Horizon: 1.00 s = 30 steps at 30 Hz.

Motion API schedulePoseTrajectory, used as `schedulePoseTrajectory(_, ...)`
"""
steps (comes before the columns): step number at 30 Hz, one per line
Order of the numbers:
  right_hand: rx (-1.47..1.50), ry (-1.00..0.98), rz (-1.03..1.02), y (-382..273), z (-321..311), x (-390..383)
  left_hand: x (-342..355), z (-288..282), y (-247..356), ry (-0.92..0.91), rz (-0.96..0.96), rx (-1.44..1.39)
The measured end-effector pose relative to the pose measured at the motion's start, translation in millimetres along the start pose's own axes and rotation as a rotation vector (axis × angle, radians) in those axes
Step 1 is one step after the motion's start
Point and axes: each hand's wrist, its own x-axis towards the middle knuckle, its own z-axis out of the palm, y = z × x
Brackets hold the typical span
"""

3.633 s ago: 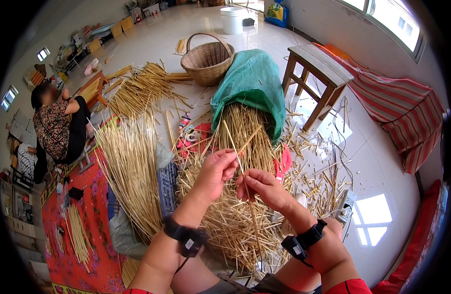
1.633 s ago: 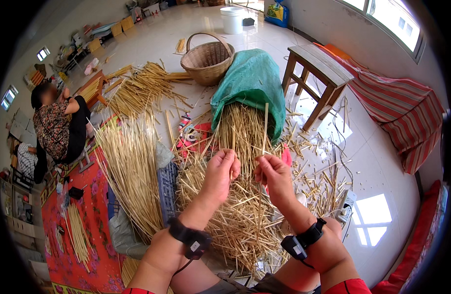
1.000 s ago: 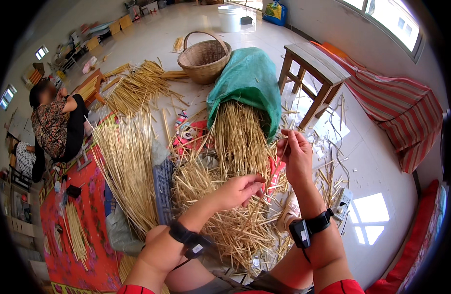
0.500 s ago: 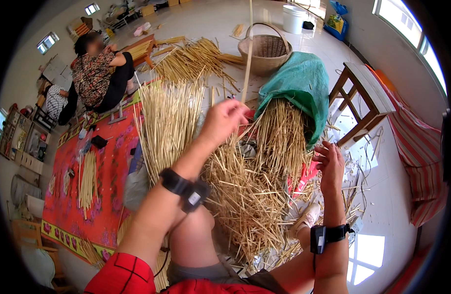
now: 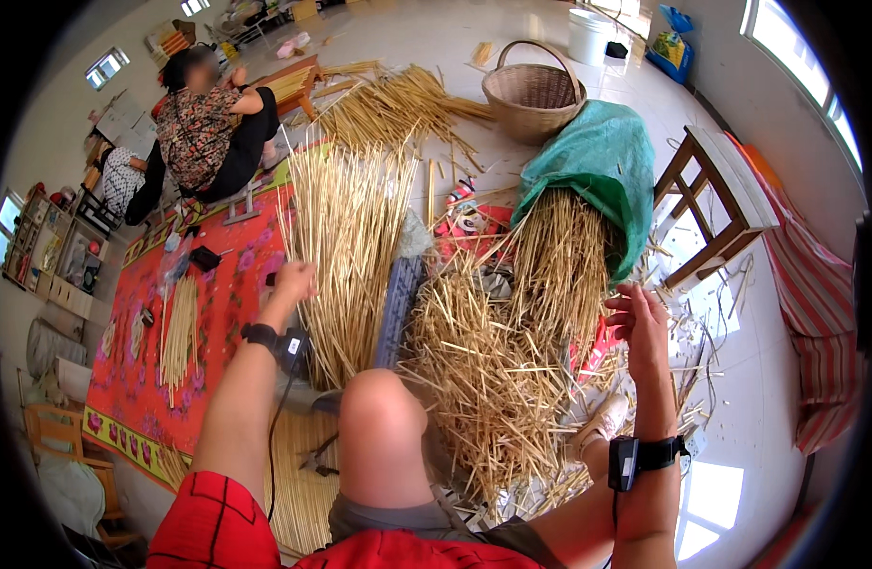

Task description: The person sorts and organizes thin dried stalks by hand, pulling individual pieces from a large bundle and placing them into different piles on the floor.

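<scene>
My left hand (image 5: 294, 282) is beside the left edge of a tall bundle of pale straw stalks (image 5: 346, 237), its fingers curled; whatever they hold, if anything, cannot be made out. My right hand (image 5: 642, 321) hangs in the air with loosely bent, parted fingers and nothing in them. Just beyond it, a green woven sack (image 5: 587, 152) lies with its mouth toward me, darker straw stalks (image 5: 561, 261) spilling out. Between my legs and the sack spreads a heap of short, broken straw (image 5: 483, 379). A blue-grey ridged strip (image 5: 398, 308) stands along the bundle's right side.
A wicker basket (image 5: 531, 100) and a white bucket (image 5: 590, 36) stand beyond the sack. A wooden stool (image 5: 725, 190) is at the right. Loose stalks (image 5: 393, 104) lie on the far floor. A seated person (image 5: 208, 133) works by the red floral mat (image 5: 237, 313).
My left hand has moved left and down from above the straw heap to the bundle's left side. The long stalk upright at it is no longer seen there. My right hand stays nearly in place.
</scene>
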Motion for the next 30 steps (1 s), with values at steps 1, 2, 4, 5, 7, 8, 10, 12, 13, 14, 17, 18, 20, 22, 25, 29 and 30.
schedulePoseTrajectory(1,-0.001,-0.019,0.009,0.7,2.6,0.2,5.0,-4.0,-16.9,-0.069,-0.081,0.128)
schedulePoseTrajectory(2,-0.021,-0.011,0.003,0.9,0.2,-0.4,-3.5,10.7,-13.5,-0.073,-0.078,0.256)
schedulePoseTrajectory(4,-0.038,0.01,0.004,0.2,-3.5,1.0,-14.4,30.9,9.8,-0.14,-0.04,0.325)
schedulePoseTrajectory(5,-0.043,0.001,0.003,4.1,-2.0,5.1,-19.1,33.0,20.2,-0.194,-0.02,0.271)
schedulePoseTrajectory(7,-0.046,-0.022,-0.013,4.4,-0.8,8.0,-35.2,45.4,57.3,-0.33,0.054,0.07)
schedulePoseTrajectory(8,-0.059,-0.009,-0.016,7.2,-2.9,11.3,-54.8,57.2,91.5,-0.406,0.104,-0.077)
schedulePoseTrajectory(10,-0.096,0.059,-0.011,6.1,-8.2,12.1,-107.4,88.2,162.6,-0.51,0.209,-0.292)
schedulePoseTrajectory(12,-0.135,0.116,-0.034,11.6,-10.9,18.0,-141.2,117.8,202.1,-0.682,0.154,-0.546)
schedulePoseTrajectory(13,-0.241,0.143,-0.053,20.6,-16.7,22.5,-149.6,139.7,211.1,-0.773,0.067,-0.662)
schedulePoseTrajectory(14,-0.515,0.142,-0.08,37.8,-26.6,30.7,-163.3,160.1,220.5,-0.846,0.023,-0.715)
schedulePoseTrajectory(17,-1.109,0.025,-0.064,47.5,-9.2,20.4,-197.9,206.6,222.3,-0.914,-0.106,-0.682)
schedulePoseTrajectory(18,-1.185,-0.064,-0.023,56.8,-4.5,19.6,-205.5,221.9,214.6,-0.924,-0.127,-0.665)
schedulePoseTrajectory(20,-1.283,-0.222,0.047,78.7,-3.1,17.4,-220.5,247.8,206.0,-0.944,-0.196,-0.639)
schedulePoseTrajectory(22,-1.317,-0.343,0.074,94.2,4.7,11.1,-217.6,256.5,201.2,-0.919,-0.224,-0.616)
schedulePoseTrajectory(25,-1.317,-0.394,0.12,121.4,2.9,5.2,-203.6,255.7,207.4,-0.847,-0.182,-0.584)
schedulePoseTrajectory(29,-1.194,-0.479,0.202,134.2,-3.7,5.2,-175.6,226.3,235.6,-0.845,-0.061,-0.924)
schedulePoseTrajectory(30,-1.132,-0.514,0.256,143.0,-12.7,7.7,-171.8,221.9,239.6,-0.816,-0.081,-0.948)
